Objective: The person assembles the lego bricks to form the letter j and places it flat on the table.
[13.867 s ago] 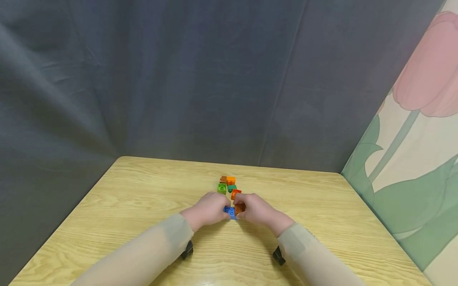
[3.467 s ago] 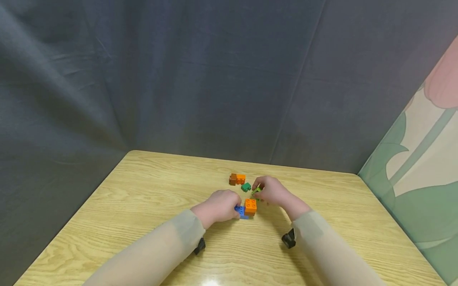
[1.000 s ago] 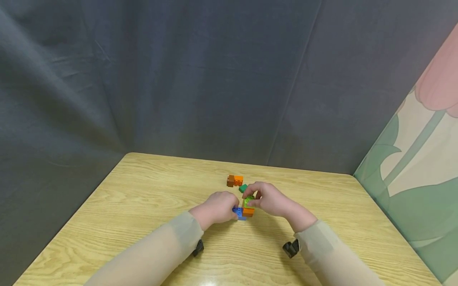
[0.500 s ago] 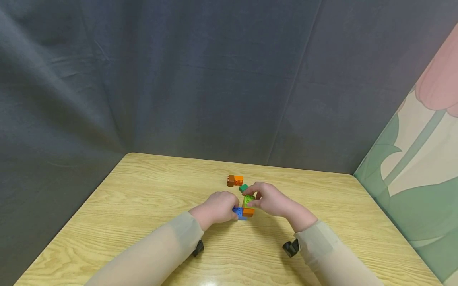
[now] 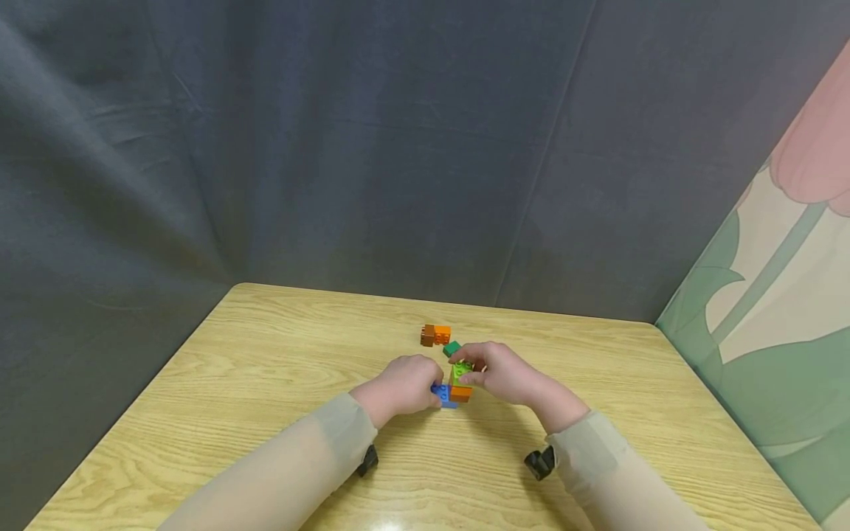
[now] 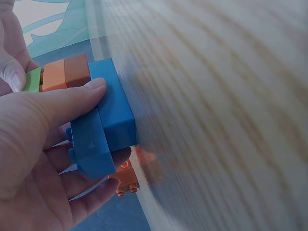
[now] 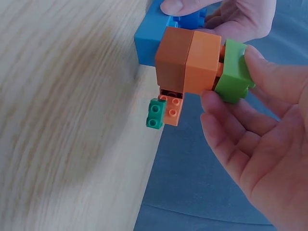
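Note:
My left hand grips two joined blue bricks at the table's middle, with the thumb on the long lower blue brick and the upper blue brick beside it. On the lower one's right end stands a brown brick, topped by an orange brick. My right hand pinches a lime green brick on top of the orange one. Orange studs show in a narrow gap between these two, so the green brick sits slightly tilted.
Behind the stack lie a small dark green brick, an orange brick and a brown brick. A dark curtain hangs behind the wooden table. Black wrist cameras sit under the sleeves.
Earlier the brown brick went onto the blue, and the orange brick joined the stack. My right hand then brought the lime green brick from the table onto it; the last half second shows little movement.

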A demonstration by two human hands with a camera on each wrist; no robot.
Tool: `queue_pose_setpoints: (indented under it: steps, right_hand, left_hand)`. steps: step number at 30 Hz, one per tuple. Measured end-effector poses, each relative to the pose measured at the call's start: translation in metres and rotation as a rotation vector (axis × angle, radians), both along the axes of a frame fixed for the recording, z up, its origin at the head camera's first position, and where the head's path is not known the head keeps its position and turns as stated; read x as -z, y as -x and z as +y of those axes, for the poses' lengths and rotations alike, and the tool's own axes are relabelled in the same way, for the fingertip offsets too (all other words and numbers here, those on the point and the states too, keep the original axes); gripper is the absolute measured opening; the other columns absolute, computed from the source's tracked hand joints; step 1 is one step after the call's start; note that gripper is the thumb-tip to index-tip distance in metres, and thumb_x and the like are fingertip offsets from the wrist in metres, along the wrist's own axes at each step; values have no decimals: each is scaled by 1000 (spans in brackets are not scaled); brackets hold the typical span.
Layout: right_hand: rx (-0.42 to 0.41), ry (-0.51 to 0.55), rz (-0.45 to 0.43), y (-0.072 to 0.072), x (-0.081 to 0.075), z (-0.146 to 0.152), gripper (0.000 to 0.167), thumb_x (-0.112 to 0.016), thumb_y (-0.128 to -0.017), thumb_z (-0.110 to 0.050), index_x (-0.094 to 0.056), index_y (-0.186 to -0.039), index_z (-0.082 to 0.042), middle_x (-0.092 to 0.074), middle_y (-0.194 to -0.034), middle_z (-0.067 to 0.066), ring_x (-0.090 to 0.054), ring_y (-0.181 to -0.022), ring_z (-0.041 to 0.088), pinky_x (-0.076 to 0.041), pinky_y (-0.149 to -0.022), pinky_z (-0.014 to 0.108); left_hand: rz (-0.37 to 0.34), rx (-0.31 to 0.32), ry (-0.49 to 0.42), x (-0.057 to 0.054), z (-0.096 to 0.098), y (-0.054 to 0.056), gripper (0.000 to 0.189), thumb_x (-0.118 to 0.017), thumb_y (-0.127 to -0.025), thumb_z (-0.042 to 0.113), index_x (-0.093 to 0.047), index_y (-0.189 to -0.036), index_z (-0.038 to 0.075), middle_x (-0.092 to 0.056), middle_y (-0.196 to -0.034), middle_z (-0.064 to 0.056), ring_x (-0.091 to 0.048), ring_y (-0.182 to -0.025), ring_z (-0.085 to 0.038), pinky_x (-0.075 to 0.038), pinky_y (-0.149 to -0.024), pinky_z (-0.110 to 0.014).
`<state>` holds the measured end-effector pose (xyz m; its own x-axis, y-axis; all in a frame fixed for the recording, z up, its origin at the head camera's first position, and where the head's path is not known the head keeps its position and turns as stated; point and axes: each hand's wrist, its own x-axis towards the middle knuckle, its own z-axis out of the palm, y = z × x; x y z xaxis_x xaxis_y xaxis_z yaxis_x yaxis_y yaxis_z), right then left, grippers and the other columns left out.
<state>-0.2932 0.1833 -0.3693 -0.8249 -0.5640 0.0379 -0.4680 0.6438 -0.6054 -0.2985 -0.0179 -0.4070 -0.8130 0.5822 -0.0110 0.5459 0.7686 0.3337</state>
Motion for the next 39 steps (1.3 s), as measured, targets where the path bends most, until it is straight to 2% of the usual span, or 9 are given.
queue_pose_setpoints:
  steps: [5,14,20,29,35,39]
  right_hand:
    - [28,16,-11,-3,3,-1,29,-70,-91,-5,-69,-119,-7,-66,-114,3,-53,-84,22,-48,-75,36]
    - [27,18,-1,-5,1,-2,28,-71,-90,-4,-70,-118,-10,-66,-113,4,-52,-82,21,-47,-72,35]
    - [28,15,-10,-4,1,-2,29,-71,-89,-4,-70,-118,-7,-66,-113,4,-52,-82,22,-48,-72,35]
    - [17,28,-15,-1,1,-1,30,-73,-88,-4,-70,-118,-4,-67,-109,4,-52,-77,19,-48,-69,34]
    - [19,42,-36,1,1,-1,30,-74,-86,-4,-71,-116,-6,-67,-112,4,-54,-80,19,-48,-72,34]
    - [19,42,-45,2,0,-2,30,-75,-86,-4,-71,-115,-6,-67,-106,2,-52,-77,20,-47,-68,33]
  left_hand:
    - [-5,1,-3,-2,0,-2,15,-80,-84,24,-69,-78,15,-57,-70,11,-47,-60,-10,-43,-63,-28]
    - [-4,-2,-3,-2,0,-3,16,-81,-84,25,-69,-78,15,-56,-70,10,-47,-61,-11,-43,-63,-29]
    - [-5,-1,0,-2,0,-2,15,-81,-84,26,-70,-81,15,-57,-71,11,-48,-62,-10,-43,-64,-29]
    - [-4,5,-6,0,1,0,17,-81,-84,25,-68,-77,16,-56,-68,10,-45,-59,-10,-42,-60,-28]
    - [-7,3,-1,1,0,2,17,-80,-84,25,-68,-77,16,-57,-68,10,-45,-59,-10,-42,-61,-28]
    - [-9,6,0,1,0,2,17,-80,-85,25,-68,-76,16,-57,-69,10,-46,-59,-10,-42,-61,-28]
